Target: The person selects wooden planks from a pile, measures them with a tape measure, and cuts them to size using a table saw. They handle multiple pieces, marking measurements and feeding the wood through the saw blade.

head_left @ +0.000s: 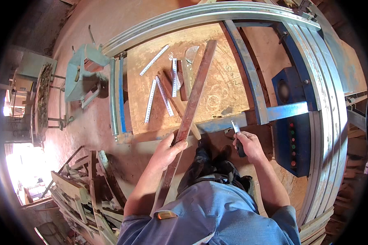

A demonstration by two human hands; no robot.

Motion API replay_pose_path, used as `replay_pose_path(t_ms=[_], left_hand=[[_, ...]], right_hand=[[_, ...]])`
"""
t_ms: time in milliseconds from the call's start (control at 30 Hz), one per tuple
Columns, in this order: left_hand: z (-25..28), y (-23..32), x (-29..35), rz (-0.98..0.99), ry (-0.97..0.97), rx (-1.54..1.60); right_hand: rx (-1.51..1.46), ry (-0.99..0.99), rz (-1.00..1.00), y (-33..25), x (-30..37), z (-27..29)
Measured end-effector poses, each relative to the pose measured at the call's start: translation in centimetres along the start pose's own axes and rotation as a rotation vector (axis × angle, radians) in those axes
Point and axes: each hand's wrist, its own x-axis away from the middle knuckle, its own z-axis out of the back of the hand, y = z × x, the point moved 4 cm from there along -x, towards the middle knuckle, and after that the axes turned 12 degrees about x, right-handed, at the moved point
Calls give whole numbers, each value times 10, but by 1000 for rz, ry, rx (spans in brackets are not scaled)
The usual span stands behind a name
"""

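Observation:
My left hand [169,151] is closed around a long, reddish-brown wooden strip [194,98]. The strip slants from my waist up over the worktop. In my right hand [248,145] is a black-handled tool with a flat silver blade [235,126]; its blade points up and away from me, apart from the strip. Beyond my hands, a wooden worktop [225,87] carries a white folding rule [150,102] bent into several sections. A metal semicircular piece [191,53] on a wooden arm lies beside shorter dark wood, partly hidden behind the strip.
A metal and blue frame [331,122] surrounds the worktop, with a blue button box [292,143] at the right. A pale green machine [84,73] stands at the left. Scrap wood [84,192] is heaped at the lower left. Pencil marks show on the worktop.

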Motion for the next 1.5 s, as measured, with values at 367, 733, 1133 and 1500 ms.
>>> replay_pose_path(t_ms=[367,733,1133,1500], left_hand=[[23,-3,1,93,60,352],[49,4,-14,60,-101,605],[66,16,-45,98,-142,661],[22,50,-94,163,-245,484]], right_hand=[[55,0,23,-41,-19,-12],[930,285,396,-126,-116,-62],[1179,539,662,-146,-82,-70],[336,-229,300,-111,11,-132]])
